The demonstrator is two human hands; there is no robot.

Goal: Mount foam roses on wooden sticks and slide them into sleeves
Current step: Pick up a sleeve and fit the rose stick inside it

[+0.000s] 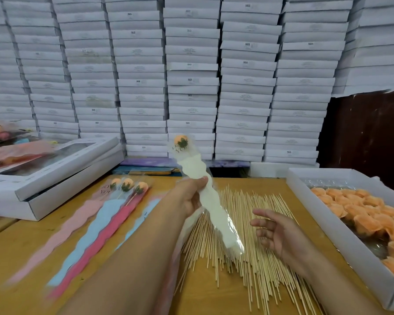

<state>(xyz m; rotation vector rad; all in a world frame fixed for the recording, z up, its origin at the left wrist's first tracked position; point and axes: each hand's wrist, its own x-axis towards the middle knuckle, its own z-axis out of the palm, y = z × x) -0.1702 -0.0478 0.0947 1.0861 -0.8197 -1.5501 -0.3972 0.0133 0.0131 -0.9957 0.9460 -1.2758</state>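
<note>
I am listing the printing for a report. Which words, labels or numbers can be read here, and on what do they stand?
"SGS": ends of several stacked white boxes.
"YOU", with a cut-off word above it: pink sleeve lying on the table.
Dark print on the white sleeve held by the left hand: too blurred.
Smaller box labels: too small.

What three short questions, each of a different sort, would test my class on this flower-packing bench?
1. True or false: the left hand holds the white wavy-edged sleeve with an orange foam rose in it.
2. Which side of the pile of thin wooden sticks has the white tray of loose orange foam roses: A left, B right, C it stands on the pile?
3. How many finished sleeved roses lie flat on the wooden table?

Key: 1 true. 2 B. 3 three, in pink, blue and red sleeves; the right hand is open and holds nothing.
</note>
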